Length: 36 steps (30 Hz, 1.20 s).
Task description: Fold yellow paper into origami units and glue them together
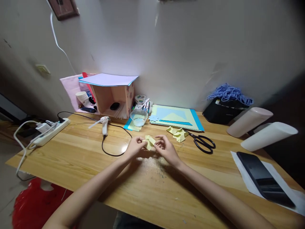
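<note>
A small folded piece of pale yellow paper is held up between my two hands, above the middle of the wooden table. My left hand pinches its left side between thumb and fingers. On the other side, my right hand grips the lower right edge, its index finger bent above the paper. More folded yellow paper pieces lie just beyond my right hand. Beside them rest black-handled scissors, their blades partly hidden by the paper.
At the back stand a cardboard box, a clear plastic bowl, stacked paper sheets and a black holder with blue yarn. A glue gun trails its cord at left, near a power strip. A phone lies right.
</note>
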Each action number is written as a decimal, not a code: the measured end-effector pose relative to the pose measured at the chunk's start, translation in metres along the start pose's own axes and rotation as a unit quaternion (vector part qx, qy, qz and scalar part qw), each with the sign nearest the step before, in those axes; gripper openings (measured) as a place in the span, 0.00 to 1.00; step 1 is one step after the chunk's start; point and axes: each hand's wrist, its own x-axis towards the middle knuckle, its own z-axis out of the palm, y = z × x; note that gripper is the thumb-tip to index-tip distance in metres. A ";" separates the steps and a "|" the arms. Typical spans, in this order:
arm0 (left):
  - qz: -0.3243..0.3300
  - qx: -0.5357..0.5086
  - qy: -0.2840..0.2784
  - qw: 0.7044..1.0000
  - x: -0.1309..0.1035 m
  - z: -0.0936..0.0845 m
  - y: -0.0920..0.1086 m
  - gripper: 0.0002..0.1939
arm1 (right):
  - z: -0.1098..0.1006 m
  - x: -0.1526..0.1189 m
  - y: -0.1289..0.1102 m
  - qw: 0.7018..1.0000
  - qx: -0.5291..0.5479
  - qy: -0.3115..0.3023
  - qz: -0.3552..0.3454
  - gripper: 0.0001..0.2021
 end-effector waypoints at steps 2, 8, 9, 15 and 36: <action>-0.030 -0.019 0.019 0.999 -0.010 -0.015 -0.001 0.12 | 0.017 0.012 -0.004 1.000 -0.009 0.004 -0.023 0.11; -0.025 -0.064 0.049 0.996 -0.030 -0.067 -0.014 0.25 | 0.072 0.039 -0.012 0.996 0.000 -0.080 -0.031 0.11; -0.015 -0.069 0.062 0.996 -0.031 -0.076 -0.016 0.25 | 0.082 0.043 -0.012 0.995 0.013 -0.098 -0.028 0.11; 0.019 -0.074 0.189 0.979 -0.041 -0.127 -0.028 0.21 | 0.144 0.076 -0.007 0.983 0.062 -0.171 -0.003 0.14; 0.120 0.043 0.369 0.921 -0.044 -0.203 -0.026 0.18 | 0.201 0.116 -0.032 0.999 -0.030 -0.042 -0.018 0.13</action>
